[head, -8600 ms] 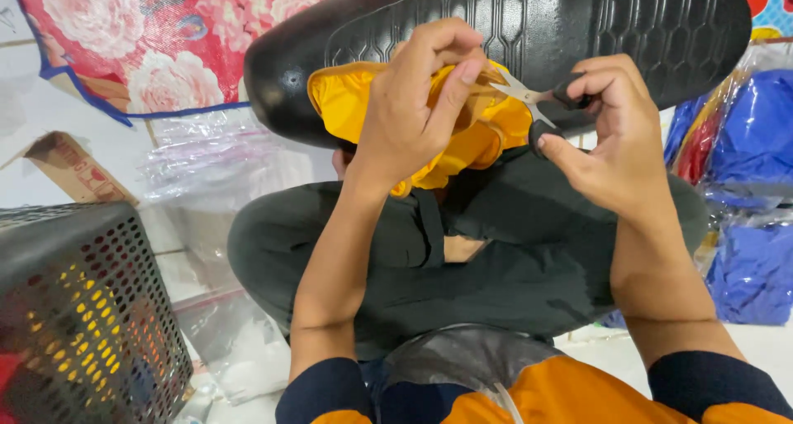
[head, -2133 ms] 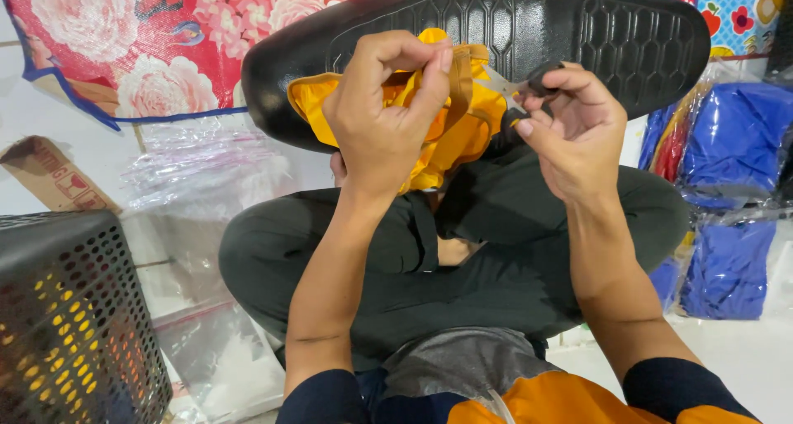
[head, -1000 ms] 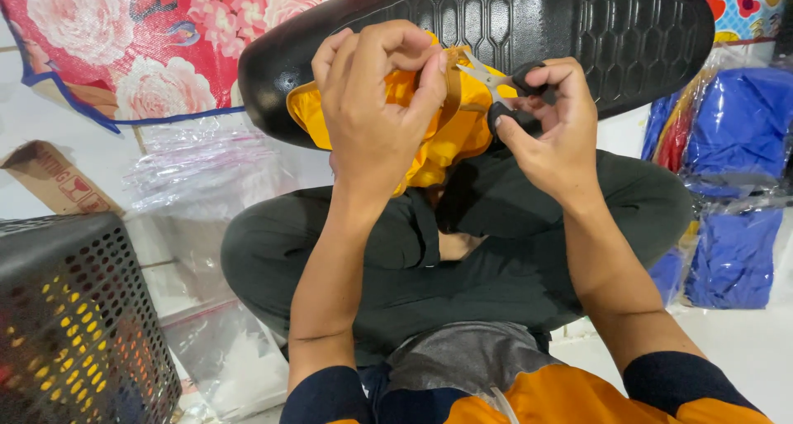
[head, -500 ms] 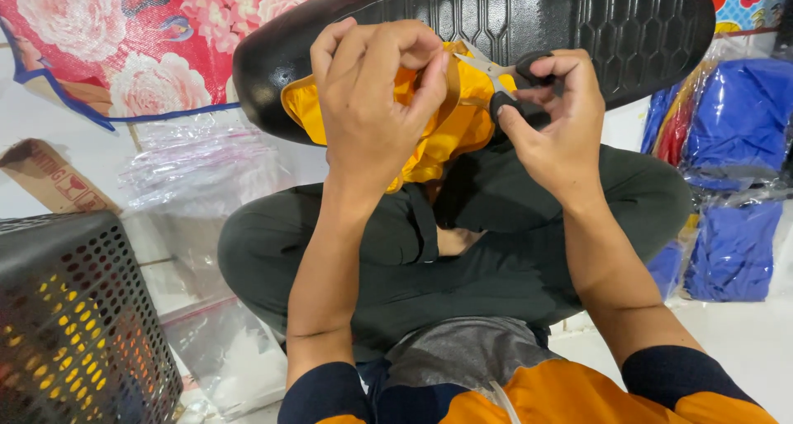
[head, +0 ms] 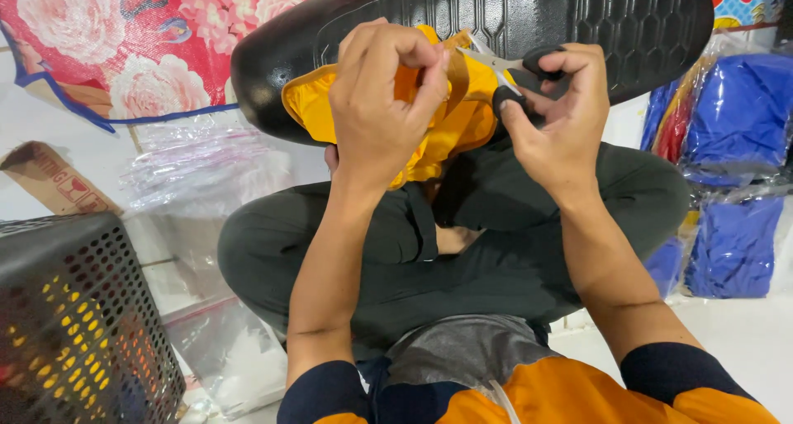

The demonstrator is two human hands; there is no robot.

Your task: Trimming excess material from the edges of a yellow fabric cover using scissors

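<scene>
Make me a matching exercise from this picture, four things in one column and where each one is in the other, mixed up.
1. yellow fabric
2. small scissors
3. black perforated basket
4. blue packaged bundles

a. far right, by the wall
b. in the right hand
c. bottom left corner
d. pinched by the left hand

Pairs: 1-d, 2-b, 3-c, 4-a

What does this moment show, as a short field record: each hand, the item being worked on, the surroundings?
left hand: left hand pinches folded yellow fabric
right hand: right hand grips small scissors, blades at the fabric's top edge
behind the fabric: black shoe sole, tread toward the camera
posture: seated cross-legged, dark trousers
left side: black perforated basket, clear plastic bags
right side: bagged blue items
</scene>
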